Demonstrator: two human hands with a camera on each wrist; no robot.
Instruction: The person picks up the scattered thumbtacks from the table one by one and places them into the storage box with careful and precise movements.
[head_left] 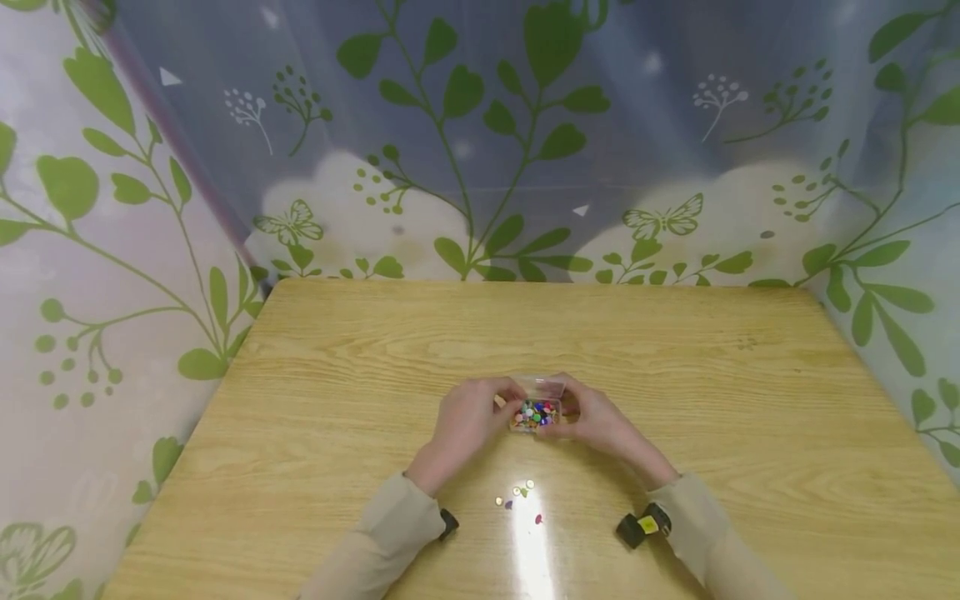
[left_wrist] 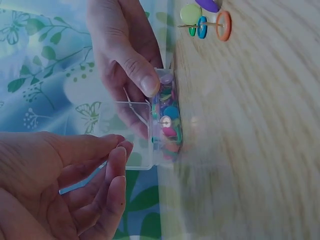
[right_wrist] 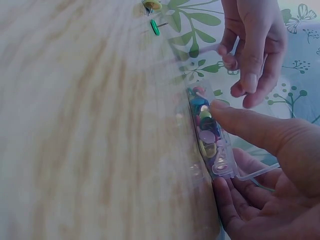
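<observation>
A small clear plastic box (head_left: 536,415) of colourful thumbtacks (left_wrist: 171,112) stands on the table with its hinged lid (left_wrist: 137,132) raised. My right hand (head_left: 597,419) holds the box at its right end, thumb on the near side and fingers behind. At the box's left end is my left hand (head_left: 471,419), its fingers loosely bent and their tips close together beside the lid. No thumbtack shows between those fingertips in either wrist view. Loose thumbtacks (head_left: 517,492) lie on the table on the near side of the box, including a red thumbtack (head_left: 538,519).
The wooden table (head_left: 337,358) carries the box and the loose tacks. Leaf-patterned curtains (head_left: 480,150) hang behind its far edge and at both sides. Black straps with small devices sit at the wrists, such as the right wrist device (head_left: 637,527).
</observation>
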